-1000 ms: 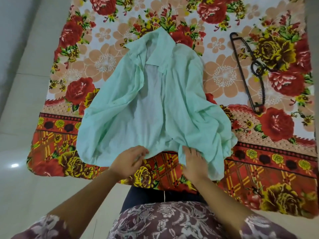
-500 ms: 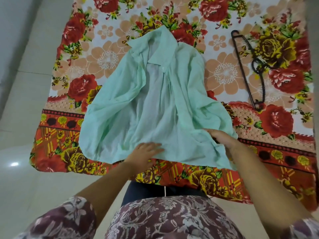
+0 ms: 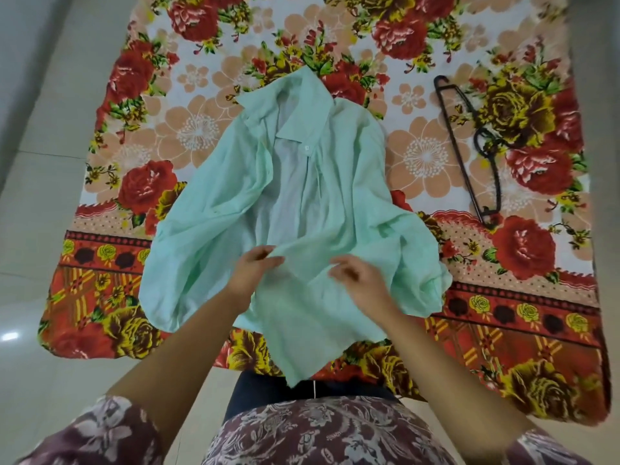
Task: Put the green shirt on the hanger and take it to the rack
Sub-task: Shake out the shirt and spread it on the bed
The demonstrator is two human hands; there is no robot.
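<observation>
1. a thin, crinkled mint green shirt (image 3: 302, 209) is shown spread on a cloth (image 3: 523, 297) printed with red roses. its collar is turned away from the person, and one white button is seen below the collar. its lower corner is draped over the cloth's near edge.
2. a fold of the shirt front is pinched between the thumb and curled fingers of the left hand (image 3: 251, 271). the right hand (image 3: 360, 281) is held just beside it over the fabric. its fingers are bent but blurred, so whether anything is grasped cannot be told.
3. a slim dark hanger (image 3: 461, 153) is laid flat on the cloth, to the right of the shirt and apart from it.
4. bare cloth is left between shirt and hanger. pale glossy floor tiles (image 3: 37, 203) are seen past the cloth's left edge.
</observation>
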